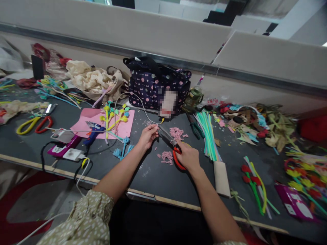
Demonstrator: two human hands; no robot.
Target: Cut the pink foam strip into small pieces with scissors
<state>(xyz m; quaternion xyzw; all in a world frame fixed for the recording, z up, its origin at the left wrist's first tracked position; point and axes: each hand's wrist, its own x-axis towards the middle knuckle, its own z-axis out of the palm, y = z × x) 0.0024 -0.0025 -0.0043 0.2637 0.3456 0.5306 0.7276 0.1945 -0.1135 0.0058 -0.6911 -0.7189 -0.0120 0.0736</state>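
Observation:
My right hand [187, 154] is wrapped round the red handles of a pair of scissors [166, 135], whose blades point up and left toward my left hand. Fingertips pinched together, my left hand [149, 136] is at the blade tips; whatever it holds is too small to make out. Small pink cut pieces [166, 157] lie in a pile below the blades. A second heap of pink pieces [177, 132] sits just beyond the scissors. To the left of my left hand are blue pipe-cleaner shapes [124, 148].
A pink sheet [84, 119] carries yellow and green pipe-cleaner stems, beside a blue glue gun [94, 132]. A patterned bag [145, 85] stands at the back. Green pipe cleaners [206, 136] and pliers [195, 126] lie right. Another scissors pair [28, 125] lies left. A white cable [143, 107] crosses the table.

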